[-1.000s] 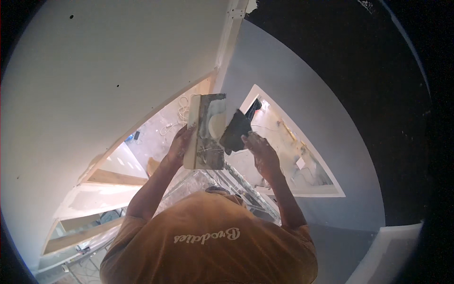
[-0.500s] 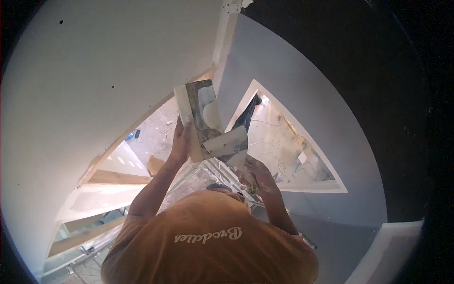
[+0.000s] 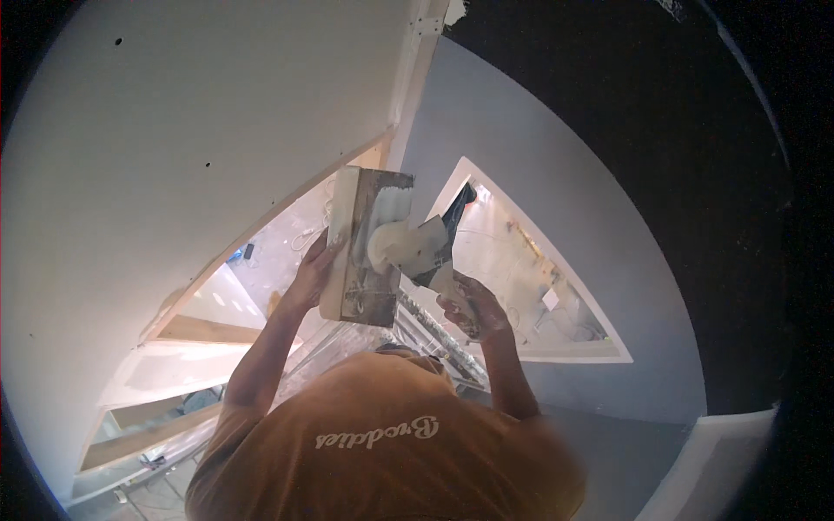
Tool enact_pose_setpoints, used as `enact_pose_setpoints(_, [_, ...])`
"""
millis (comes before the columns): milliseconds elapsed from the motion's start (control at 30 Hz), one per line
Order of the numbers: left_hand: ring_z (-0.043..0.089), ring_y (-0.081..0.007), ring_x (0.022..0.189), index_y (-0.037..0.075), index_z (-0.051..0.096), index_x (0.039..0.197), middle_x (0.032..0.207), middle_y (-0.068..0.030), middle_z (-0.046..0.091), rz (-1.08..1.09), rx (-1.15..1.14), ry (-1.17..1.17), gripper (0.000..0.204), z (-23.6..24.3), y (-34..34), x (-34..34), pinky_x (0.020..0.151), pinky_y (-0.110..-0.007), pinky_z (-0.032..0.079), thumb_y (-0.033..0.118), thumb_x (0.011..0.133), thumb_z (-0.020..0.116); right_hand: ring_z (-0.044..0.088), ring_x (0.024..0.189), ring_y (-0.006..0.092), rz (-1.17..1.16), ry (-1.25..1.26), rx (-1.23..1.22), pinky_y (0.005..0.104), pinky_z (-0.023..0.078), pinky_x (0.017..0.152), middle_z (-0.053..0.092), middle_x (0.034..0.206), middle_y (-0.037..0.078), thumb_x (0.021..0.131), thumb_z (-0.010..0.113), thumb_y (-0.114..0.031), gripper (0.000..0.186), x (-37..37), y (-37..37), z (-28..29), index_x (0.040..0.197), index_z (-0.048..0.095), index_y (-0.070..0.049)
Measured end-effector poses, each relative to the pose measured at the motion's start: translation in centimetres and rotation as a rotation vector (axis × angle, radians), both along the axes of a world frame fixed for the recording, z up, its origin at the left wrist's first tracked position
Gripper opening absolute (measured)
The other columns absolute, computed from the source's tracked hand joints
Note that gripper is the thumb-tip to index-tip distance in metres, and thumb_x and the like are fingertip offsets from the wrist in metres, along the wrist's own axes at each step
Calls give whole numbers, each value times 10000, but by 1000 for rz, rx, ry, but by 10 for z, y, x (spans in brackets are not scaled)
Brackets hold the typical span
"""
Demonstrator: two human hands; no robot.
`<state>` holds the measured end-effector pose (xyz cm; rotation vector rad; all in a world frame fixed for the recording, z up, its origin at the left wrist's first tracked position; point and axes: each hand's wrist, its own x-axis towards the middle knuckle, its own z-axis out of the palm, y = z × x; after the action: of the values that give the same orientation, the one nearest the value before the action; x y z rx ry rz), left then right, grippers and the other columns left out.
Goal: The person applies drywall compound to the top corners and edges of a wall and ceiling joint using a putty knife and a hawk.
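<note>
My left hand (image 3: pixel 313 269) grips the pale edge of a rectangular plastering tool (image 3: pixel 365 300) with a broad grey metal face streaked with white compound. My right hand (image 3: pixel 473 308) is closed on the pale, compound-crusted handle of a putty knife (image 3: pixel 439 247). A thick lump of creamy compound (image 3: pixel 400 247) lies across the knife's blade and overlaps the face of the rectangular tool; whether the two tools touch I cannot tell. Both tools are held up in front of me, above my orange shirt.
A white board (image 3: pixel 156 122) with screw holes slopes at left, edged by timber and openings (image 3: pixel 208 328). At right stand a grey-blue wall (image 3: pixel 573 191) with a white-trimmed opening (image 3: pixel 621 352) and a dark area (image 3: pixel 712 217). Metal ladder or scaffold rails (image 3: pixel 434 347) show below, with cables beyond.
The knife has come round to lie against the rectangular tool, now carrying a large lump of compound. That tool tilted and rose half a second ago, and is now straighter and lower.
</note>
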<state>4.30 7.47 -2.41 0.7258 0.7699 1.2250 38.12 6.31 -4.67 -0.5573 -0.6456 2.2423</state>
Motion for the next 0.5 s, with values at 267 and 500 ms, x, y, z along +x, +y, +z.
enact_pose_setpoints(267, [612, -201, 1146, 11, 382, 1485, 1325, -110, 581, 33, -57, -257, 551, -3, -20, -17, 944, -350, 536, 266, 1026, 547, 613, 714, 136, -447, -447, 449, 250, 487, 532, 638, 831, 69, 966, 614, -326, 368, 0, 101, 74, 1189, 567, -37])
enact_pose_setpoints(500, [615, -208, 1154, 11, 376, 1489, 1324, -117, 586, 72, -92, -352, 555, -42, -40, -23, 948, -353, 539, 242, 1019, 557, 527, 1257, 360, -707, -1982, 2274, 434, 481, 1008, 468, 1456, 160, 919, 627, -93, 629, -37, 241, 216, 1509, 409, -90])
